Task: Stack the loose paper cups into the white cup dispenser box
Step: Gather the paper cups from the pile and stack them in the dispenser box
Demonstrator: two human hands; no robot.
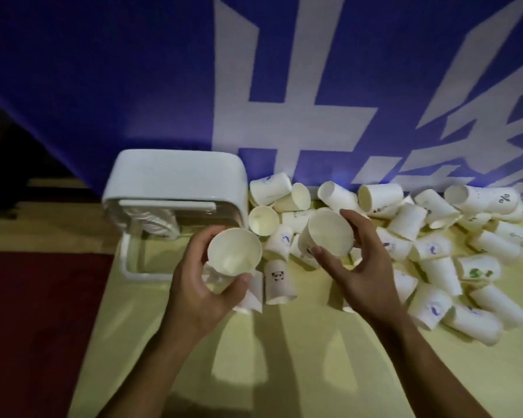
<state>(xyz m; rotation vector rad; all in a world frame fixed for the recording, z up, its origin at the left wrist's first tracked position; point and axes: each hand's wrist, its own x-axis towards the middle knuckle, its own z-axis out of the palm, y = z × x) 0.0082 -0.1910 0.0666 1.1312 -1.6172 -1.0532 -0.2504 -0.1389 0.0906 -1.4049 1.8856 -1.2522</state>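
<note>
The white cup dispenser box (175, 179) stands at the table's far left, with a stack of nested cups (156, 223) showing in its open front. My left hand (204, 285) holds a white paper cup (234, 251) just right of the box's opening, mouth facing me. My right hand (361, 267) grips another paper cup (329, 232), tilted with its mouth toward me, a short way to the right. Several loose paper cups (435, 236) lie in a heap across the right half of the table.
The pale yellow table (284, 357) ends at its left edge beside a dark red floor (37, 312). A blue banner with large white characters (284, 86) hangs right behind the box and cups. A panda-printed cup (278, 282) stands upside down between my hands.
</note>
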